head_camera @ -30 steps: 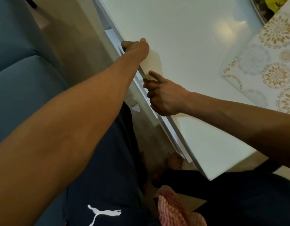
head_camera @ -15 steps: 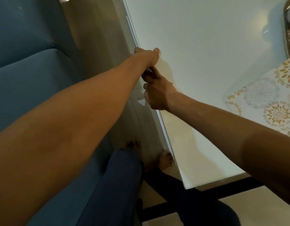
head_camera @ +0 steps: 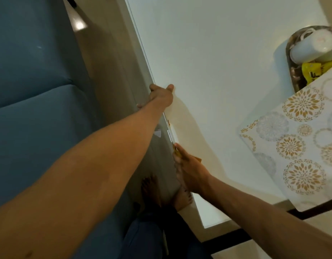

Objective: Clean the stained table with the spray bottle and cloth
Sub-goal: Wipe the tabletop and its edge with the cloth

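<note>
- The left hand grips the long edge of the white bench: its thumb lies on the top surface and its fingers curl down over the rim and out of sight beneath.
- The right hand is at the same edge, nearer the person than the left hand. Its fingers pinch a small orange-brown thing against the rim; what that thing is cannot be told, as most of it is hidden by the fingers.
- Between the two hands, a few small pale marks and a reddish speck sit right on the bench edge.
- A faint yellowish tint lies on the bench top beside the hands, partly in their shadow; whether it is stain or light I cannot tell.
- No spray bottle or cloth shows in the head view.
- On the far side of the bench from the hands lies a placemat patterned with gold and grey flower rings, one corner hanging past the bench end.
- Beyond the placemat stands a tray holding a white cup on its side and a yellow packet.
- On the other side of the edge from the bench top, a blue sofa runs alongside, with beige floor between.
- Bare feet and dark blue trousers show below the bench edge.
</note>
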